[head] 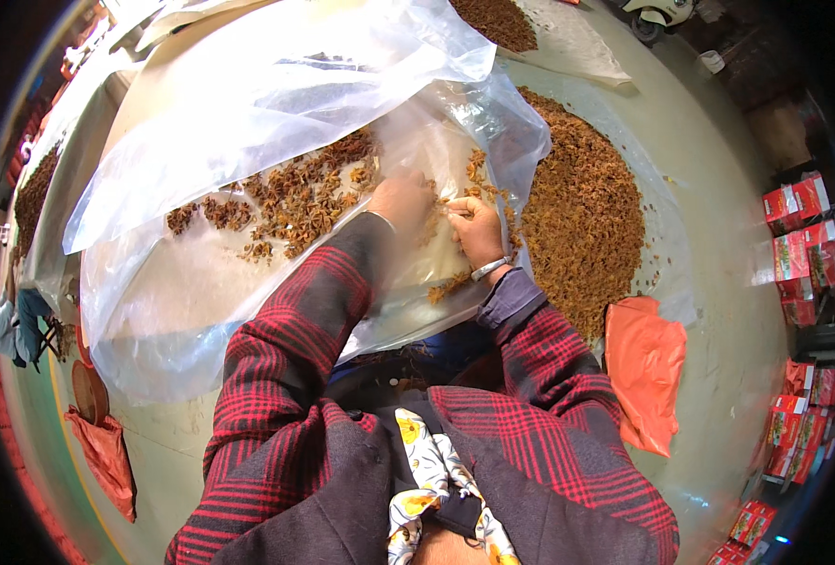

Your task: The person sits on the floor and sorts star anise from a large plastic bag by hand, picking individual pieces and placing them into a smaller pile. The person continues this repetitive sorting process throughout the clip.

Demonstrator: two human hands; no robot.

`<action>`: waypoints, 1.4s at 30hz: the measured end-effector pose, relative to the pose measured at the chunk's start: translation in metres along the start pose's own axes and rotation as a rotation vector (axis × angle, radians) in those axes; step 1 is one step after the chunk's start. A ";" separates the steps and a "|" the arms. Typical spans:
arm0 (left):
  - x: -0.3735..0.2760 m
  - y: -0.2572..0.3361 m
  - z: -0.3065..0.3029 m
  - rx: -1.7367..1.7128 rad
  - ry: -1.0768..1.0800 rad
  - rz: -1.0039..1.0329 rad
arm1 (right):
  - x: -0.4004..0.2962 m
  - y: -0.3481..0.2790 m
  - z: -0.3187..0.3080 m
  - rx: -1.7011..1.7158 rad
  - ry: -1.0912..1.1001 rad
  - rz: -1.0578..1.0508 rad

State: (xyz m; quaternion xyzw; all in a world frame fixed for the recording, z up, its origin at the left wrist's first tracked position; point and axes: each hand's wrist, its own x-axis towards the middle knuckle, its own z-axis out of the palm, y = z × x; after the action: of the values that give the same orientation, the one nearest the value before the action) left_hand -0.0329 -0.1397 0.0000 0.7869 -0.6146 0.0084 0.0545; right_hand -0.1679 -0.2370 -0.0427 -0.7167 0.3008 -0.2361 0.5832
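Observation:
My left hand [400,201] is blurred over a clear plastic sheet [198,282], just right of a loose spread of dried star anise [297,198]. Whether it holds anything is hidden by the blur. My right hand [477,232], with a silver-coloured bangle at the wrist, is beside it with thumb and forefinger drawn together. Anything between those fingertips is too small to make out. A thin line of star anise pieces [484,189] lies beyond the right hand, and a small cluster [450,287] rests below its wrist.
A large heap of star anise [580,219] lies to the right, with an orange plastic sack [645,374] at its near edge. Red printed cartons [799,258] are stacked far right. At left are a round basket [90,392], another orange sack [107,459] and a seated person [11,325].

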 end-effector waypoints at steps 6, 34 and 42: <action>-0.001 -0.002 -0.001 -0.070 -0.059 -0.083 | -0.004 -0.018 -0.004 0.044 -0.016 0.088; -0.097 -0.031 -0.069 -0.970 -0.283 0.049 | -0.023 -0.014 -0.014 0.141 0.014 0.050; -0.086 -0.022 -0.016 -0.250 -0.097 -0.061 | -0.019 -0.020 0.019 -0.394 -0.155 -0.482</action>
State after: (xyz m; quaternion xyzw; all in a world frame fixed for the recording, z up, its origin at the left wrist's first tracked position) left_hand -0.0315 -0.0499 0.0072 0.7919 -0.5884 -0.1079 0.1227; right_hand -0.1655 -0.2077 -0.0265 -0.8823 0.1169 -0.2496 0.3817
